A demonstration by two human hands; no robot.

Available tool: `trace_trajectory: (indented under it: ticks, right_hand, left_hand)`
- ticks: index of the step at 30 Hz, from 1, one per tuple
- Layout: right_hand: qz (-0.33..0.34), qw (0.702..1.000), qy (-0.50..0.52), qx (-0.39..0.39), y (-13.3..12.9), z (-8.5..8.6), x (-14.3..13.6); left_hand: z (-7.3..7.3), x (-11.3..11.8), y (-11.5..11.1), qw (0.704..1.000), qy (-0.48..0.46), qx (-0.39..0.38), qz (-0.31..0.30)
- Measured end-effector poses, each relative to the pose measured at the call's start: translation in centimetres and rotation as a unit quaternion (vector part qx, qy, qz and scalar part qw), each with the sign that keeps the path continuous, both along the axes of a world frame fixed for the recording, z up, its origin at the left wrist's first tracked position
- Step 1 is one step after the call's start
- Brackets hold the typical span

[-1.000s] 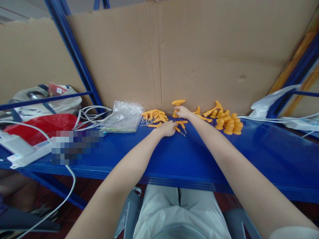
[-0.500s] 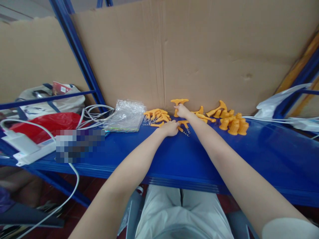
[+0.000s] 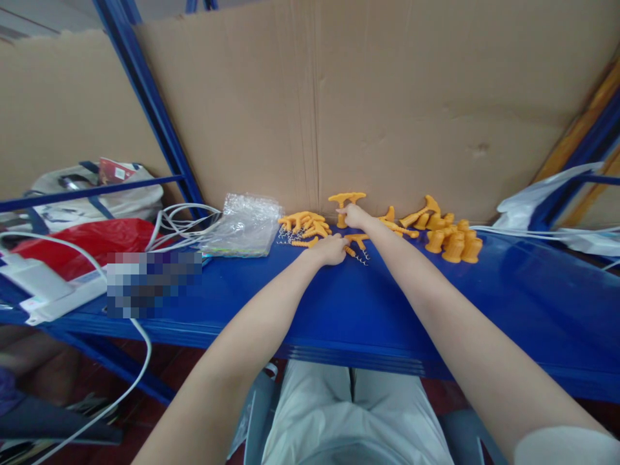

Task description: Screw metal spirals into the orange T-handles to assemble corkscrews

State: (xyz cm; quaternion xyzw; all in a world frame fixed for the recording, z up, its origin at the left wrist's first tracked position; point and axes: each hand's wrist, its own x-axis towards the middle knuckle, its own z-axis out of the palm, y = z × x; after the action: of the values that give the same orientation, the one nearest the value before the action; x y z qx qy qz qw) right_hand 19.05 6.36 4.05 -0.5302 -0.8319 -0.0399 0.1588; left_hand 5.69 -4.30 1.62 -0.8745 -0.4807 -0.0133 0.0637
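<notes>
My right hand (image 3: pixel 354 216) is closed at the stem of an upright yellow T-shaped piece (image 3: pixel 347 197) near the cardboard. My left hand (image 3: pixel 332 250) is closed on a yellow corkscrew (image 3: pixel 349 251), its handle mostly hidden by the fingers. Another yellow corkscrew (image 3: pixel 357 239) lies just right of it, its metal spiral pointing forward. To the left is a pile of yellow corkscrews (image 3: pixel 301 221) with metal spirals. Right of my right hand are more yellow handles (image 3: pixel 400 228) and several standing yellow sleeves (image 3: pixel 454 247).
Clear plastic bags (image 3: pixel 247 226) lie on the blue table (image 3: pixel 349 316) to the left, beside white cables (image 3: pixel 186 226), a power strip (image 3: pixel 62 303) and a red bag (image 3: pixel 97 242). Upright cardboard (image 3: pixel 411 97) stands behind. White plastic (image 3: pixel 537 194) is at the right.
The upright T-shaped piece has turned slightly in my right hand, and its handle shows a little wider to the left. My left hand has stayed in place.
</notes>
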Motion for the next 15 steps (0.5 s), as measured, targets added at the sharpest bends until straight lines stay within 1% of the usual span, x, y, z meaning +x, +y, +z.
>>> trace_trajectory:
  ticks: [2, 7, 15]
  right_hand:
    - [-0.007, 1.000, -0.002, -0.008, 0.0, 0.3, 0.2]
    - [0.002, 1.000, -0.011, -0.024, -0.4, 0.8, 0.3]
    - [0.006, 0.999, 0.008, -0.046, -0.5, 0.1, 0.0]
  left_hand:
    - [0.0, 0.0, 0.0, 1.000, -0.004, -0.003, 0.002]
    - [-0.4, -0.3, 0.6, 1.000, -0.020, 0.007, -0.014]
    - [-0.9, -0.6, 1.4, 0.999, -0.031, 0.015, -0.029]
